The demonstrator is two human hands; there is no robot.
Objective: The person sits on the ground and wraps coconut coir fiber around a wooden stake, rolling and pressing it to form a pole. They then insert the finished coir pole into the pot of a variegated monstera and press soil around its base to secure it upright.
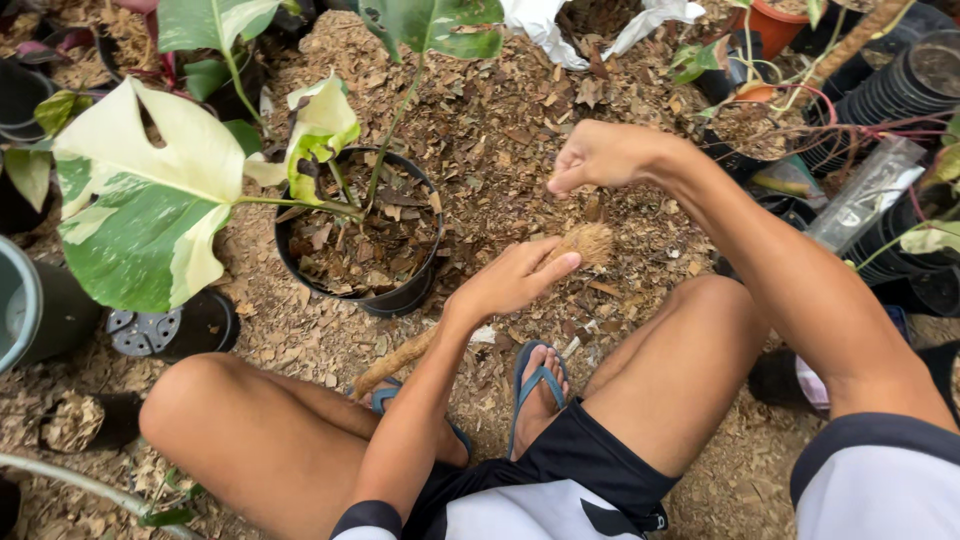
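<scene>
I sit cross-legged on a ground of wood chips. My left hand [515,278] grips a long brown coir-wrapped pole [590,243] near its fuzzy top end; the pole's lower end [385,368] runs back toward my knee. My right hand [597,155] is raised above the ground with its fingers closed, and I cannot see anything in it. A black pot [398,297] filled with bark chips stands just left of my left hand. It holds a plant with large green and white variegated leaves [140,200].
Stacked black pots [900,85] and a clear plastic bag [865,195] lie at the right. An orange pot [775,22] and a white sack [545,25] are at the top. An empty black pot [175,328] lies at the left, with more potted plants [215,40] behind.
</scene>
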